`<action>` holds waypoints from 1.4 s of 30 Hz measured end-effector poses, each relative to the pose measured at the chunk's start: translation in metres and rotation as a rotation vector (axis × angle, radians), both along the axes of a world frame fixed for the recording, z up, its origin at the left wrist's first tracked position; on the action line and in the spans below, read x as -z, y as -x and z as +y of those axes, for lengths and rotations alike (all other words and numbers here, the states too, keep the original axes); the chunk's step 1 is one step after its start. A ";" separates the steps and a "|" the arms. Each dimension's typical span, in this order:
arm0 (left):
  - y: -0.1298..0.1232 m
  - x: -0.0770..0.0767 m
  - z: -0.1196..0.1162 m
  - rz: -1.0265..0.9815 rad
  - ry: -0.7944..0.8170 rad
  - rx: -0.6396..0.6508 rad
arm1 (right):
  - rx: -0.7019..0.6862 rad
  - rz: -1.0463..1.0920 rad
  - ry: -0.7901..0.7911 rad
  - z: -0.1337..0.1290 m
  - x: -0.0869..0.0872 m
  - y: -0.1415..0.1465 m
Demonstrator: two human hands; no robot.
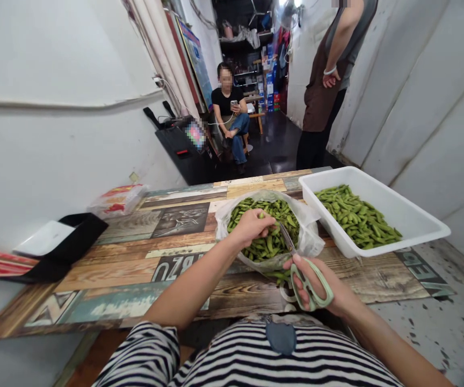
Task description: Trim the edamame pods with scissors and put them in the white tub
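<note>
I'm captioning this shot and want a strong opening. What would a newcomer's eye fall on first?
Probably the green pods, heaped in a plastic bag on the table and in a white tub to the bag's right. Next, the pale green scissors in the right hand, their blades over the bag near the left hand. Behind, a seated person holds a phone.

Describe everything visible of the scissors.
The scissors have pale green, plastic-looking handle loops and grey, metal-looking blades. The right hand grips the handles. Their tips point away from the wearer, over green pods in a translucent bag, close to the left hand. Whether the blades touch a pod is unclear.
</note>
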State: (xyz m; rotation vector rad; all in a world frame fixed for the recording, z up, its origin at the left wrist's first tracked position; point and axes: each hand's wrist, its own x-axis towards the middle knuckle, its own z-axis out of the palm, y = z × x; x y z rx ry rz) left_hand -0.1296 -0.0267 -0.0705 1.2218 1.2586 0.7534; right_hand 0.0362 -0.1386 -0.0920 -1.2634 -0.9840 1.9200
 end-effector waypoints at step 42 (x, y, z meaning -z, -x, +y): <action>0.012 -0.025 0.015 0.686 -0.354 0.498 | -0.121 -0.069 -0.085 -0.009 0.011 -0.020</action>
